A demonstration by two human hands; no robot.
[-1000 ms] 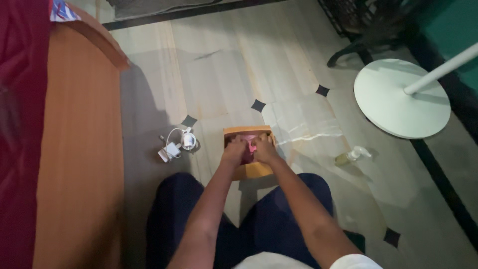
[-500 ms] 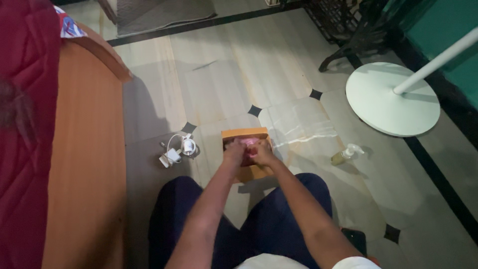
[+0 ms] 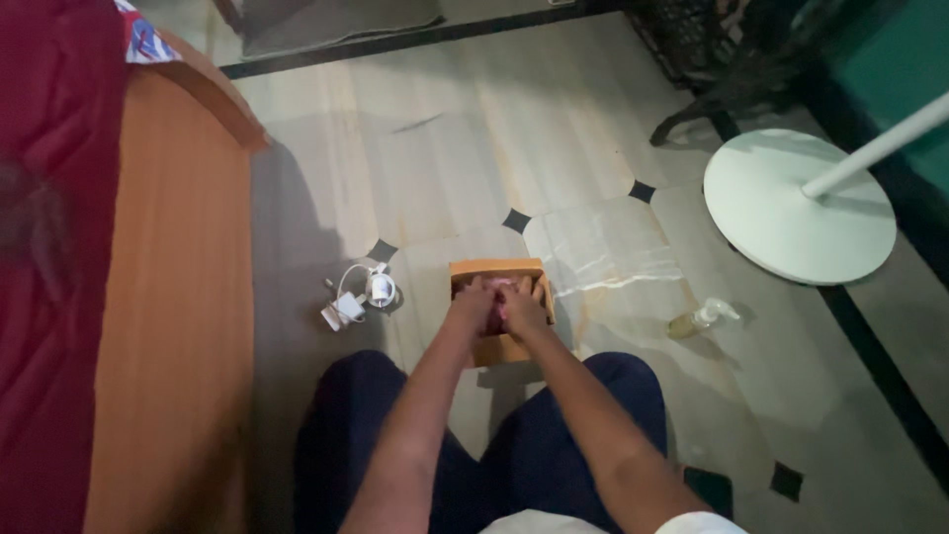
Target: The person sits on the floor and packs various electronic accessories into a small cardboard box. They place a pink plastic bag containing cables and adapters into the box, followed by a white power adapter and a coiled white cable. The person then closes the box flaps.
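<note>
Cardboard box lying open on the floor between my knees: I am pressing my left hand and right hand, fingers curled, onto its reddish contents, grip unclear, so lifting next needs firmer hold.

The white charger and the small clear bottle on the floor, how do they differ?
The white charger lies to the left of the small cardboard box, the clear bottle to its right. The charger is opaque white with a looped cable; the bottle is see-through with yellowish contents and lies on its side. The charger sits nearer the hands. Both rest on the tiled floor, untouched.
</note>
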